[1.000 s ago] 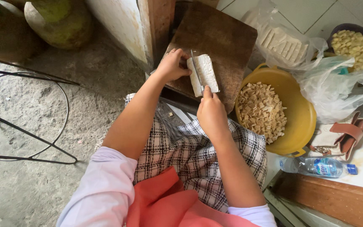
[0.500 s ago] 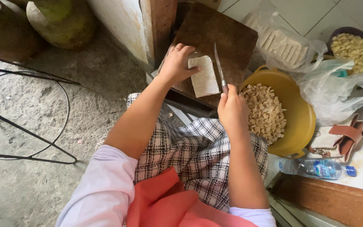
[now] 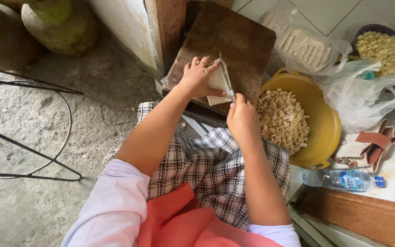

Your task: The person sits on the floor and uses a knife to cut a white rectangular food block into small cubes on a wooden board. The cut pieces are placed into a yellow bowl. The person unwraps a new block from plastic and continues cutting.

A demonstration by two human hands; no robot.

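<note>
While my left hand [image 3: 199, 75] lies flat on the pale slab [image 3: 217, 82], fingers spread and pressing it down, my right hand [image 3: 242, 120] has its grip closed tight on the handle of the knife [image 3: 227, 78]. Blade runs from my right fist toward 11 o'clock, edge down against the slab's right side, just beside my left fingertips. Slab sits on the near part of the dark wooden cutting board [image 3: 234, 39], at 12 o'clock from my lap. Yellow basin [image 3: 323, 123] at 3 o'clock of my right hand, touching the board's corner, filled with small pale cubes [image 3: 282, 119]. Clear plastic bags [image 3: 344, 77] at 2 o'clock; 1 holds whitish slabs. Bowl of yellowish pieces [image 3: 384, 45] beyond them. Plastic water bottle [image 3: 344, 179] lying on its side at 4 o'clock. Checked cloth [image 3: 216, 169] over my knees. Wire stand [image 3: 24, 132] on the concrete floor at 9 o'clock.
</note>
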